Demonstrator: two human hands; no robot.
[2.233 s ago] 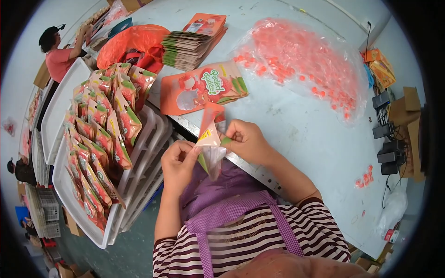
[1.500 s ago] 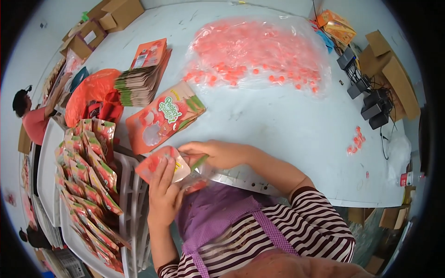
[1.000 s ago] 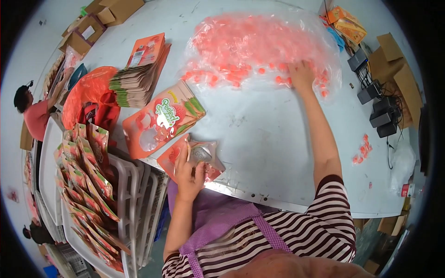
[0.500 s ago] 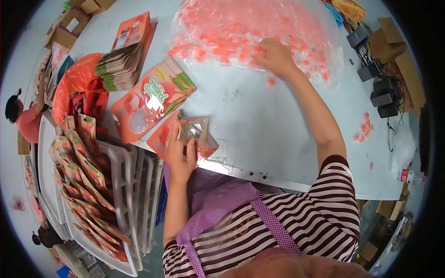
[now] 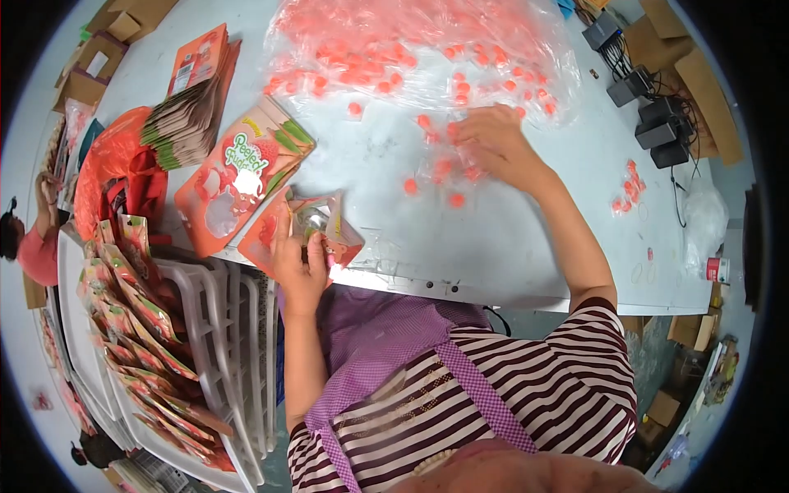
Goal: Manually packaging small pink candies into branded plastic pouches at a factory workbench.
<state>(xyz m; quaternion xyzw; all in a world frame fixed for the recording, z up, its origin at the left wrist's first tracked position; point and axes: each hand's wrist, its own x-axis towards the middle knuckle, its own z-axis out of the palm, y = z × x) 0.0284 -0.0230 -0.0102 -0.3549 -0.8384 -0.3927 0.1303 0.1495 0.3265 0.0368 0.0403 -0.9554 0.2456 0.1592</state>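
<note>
Worktop point(image 5: 485, 263), with a clear plastic bag point(image 5: 427, 41) spread across its far side. At the near edge, left of centre, lies an orange-red pouch point(image 5: 341, 238), the left hand's point(image 5: 297, 267) grip closed upon it. The right hand point(image 5: 497, 146) covers loose red sweets point(image 5: 410, 186); its grip cannot be told.

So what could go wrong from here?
1. Loose red wrapped candies lie scattered around the right hand; a few might slide away or get missed.
2. The open orange pouch under the left hand sits near the front edge of the table, so it could slip off if the grip loosens.
</note>
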